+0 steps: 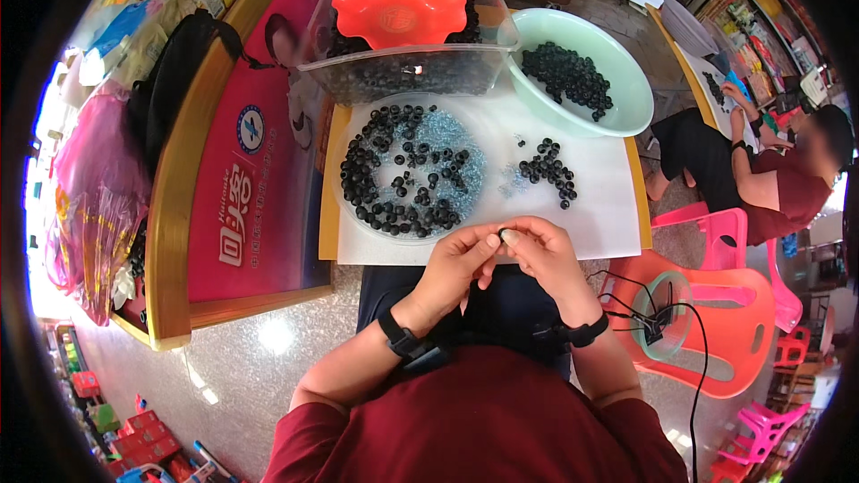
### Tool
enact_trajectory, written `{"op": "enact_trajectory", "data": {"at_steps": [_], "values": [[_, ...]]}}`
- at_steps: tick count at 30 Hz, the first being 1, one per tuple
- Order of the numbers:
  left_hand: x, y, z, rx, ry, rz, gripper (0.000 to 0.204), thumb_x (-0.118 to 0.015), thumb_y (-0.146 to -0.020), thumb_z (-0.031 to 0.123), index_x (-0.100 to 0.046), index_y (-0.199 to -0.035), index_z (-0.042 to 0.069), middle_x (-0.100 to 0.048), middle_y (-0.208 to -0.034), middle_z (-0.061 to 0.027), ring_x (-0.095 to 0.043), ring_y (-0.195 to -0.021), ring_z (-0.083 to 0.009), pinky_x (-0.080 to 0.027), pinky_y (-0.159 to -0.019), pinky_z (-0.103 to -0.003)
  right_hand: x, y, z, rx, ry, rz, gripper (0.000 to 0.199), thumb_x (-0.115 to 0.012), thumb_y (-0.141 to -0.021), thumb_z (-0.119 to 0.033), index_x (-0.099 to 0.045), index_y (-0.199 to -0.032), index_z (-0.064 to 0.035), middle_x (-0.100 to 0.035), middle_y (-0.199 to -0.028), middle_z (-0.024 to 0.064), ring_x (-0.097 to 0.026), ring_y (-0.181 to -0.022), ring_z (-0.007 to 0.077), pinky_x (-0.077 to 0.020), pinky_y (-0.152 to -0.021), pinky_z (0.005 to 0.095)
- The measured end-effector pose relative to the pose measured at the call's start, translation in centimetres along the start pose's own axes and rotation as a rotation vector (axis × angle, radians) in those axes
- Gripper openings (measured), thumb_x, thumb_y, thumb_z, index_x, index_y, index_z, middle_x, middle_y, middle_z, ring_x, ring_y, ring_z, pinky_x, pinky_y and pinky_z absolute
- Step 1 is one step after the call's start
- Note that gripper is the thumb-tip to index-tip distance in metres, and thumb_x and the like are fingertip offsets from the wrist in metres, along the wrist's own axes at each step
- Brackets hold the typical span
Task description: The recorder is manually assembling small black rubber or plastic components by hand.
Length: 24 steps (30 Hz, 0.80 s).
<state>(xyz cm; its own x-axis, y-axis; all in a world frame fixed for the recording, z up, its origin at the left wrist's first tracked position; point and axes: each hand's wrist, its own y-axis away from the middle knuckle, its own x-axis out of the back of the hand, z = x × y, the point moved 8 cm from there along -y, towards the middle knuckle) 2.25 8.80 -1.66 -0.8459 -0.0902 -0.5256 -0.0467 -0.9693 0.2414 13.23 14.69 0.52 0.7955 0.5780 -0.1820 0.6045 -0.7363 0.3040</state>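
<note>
One small black ring [506, 235] sits pinched between the fingers of our left hand [458, 266] and right hand [544, 255], above the bench [573, 215] edge; we could fumble it into our lap.

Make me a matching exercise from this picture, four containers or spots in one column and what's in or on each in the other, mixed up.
Things:
1. clear plastic bin
2. pale green bowl
3. clear round plate
4. white sheet

States:
A. small loose cluster of black rings lying directly on it
B. black rings mixed with small clear bits
C. an orange scalloped dish sits in it, over black rings
D. only a pile of black rings inside

Pairs: 1-C, 2-D, 3-B, 4-A

Both the left hand and right hand pinch one small black ring together.
</note>
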Motion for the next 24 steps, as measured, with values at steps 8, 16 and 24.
{"op": "enact_trajectory", "data": {"at_steps": [8, 16, 24], "values": [[-0.4, 0.2, -1.0, 0.075, 0.233, -0.093, 0.022, -0.059, -0.100, 0.024, -0.065, -0.104, 0.003, -0.062, -0.084, 0.0009, -0.051, -0.061, -0.0052, -0.043, -0.051, -0.020, -0.6, 0.7, -1.0, 0.274, 0.211, 0.002, 0.022, -0.061, -0.099, -0.015, -0.065, -0.114, 0.0001, -0.067, -0.090, 0.0011, -0.062, -0.081, 0.0071, -0.0508, -0.072, 0.0215], [0.8, -0.2, -1.7, 0.088, 0.079, 0.037, 0.021, -0.058, -0.101, 0.024, -0.065, -0.104, 0.004, -0.059, -0.078, 0.0015, -0.052, -0.056, -0.0068, -0.044, -0.048, -0.022, 3.0, -0.7, -0.9, 0.263, 0.629, 0.257, 0.025, -0.063, -0.096, -0.026, -0.066, -0.104, -0.0028, -0.064, -0.075, 0.0050, -0.057, -0.064, 0.0130, -0.0475, -0.061, 0.0256], [0.8, -0.1, -1.8, 0.134, 0.005, 0.059, 0.029, -0.055, -0.102, 0.029, -0.064, -0.093, 0.004, -0.057, -0.070, 0.0011, -0.050, -0.052, -0.0073, -0.042, -0.046, -0.022, 1.7, 1.1, -3.3, 0.417, 0.758, 0.327, 0.020, -0.068, -0.091, -0.014, -0.068, -0.108, -0.0052, -0.066, -0.085, 0.0118, -0.064, -0.069, 0.0201, -0.0502, -0.064, 0.0298]]}}
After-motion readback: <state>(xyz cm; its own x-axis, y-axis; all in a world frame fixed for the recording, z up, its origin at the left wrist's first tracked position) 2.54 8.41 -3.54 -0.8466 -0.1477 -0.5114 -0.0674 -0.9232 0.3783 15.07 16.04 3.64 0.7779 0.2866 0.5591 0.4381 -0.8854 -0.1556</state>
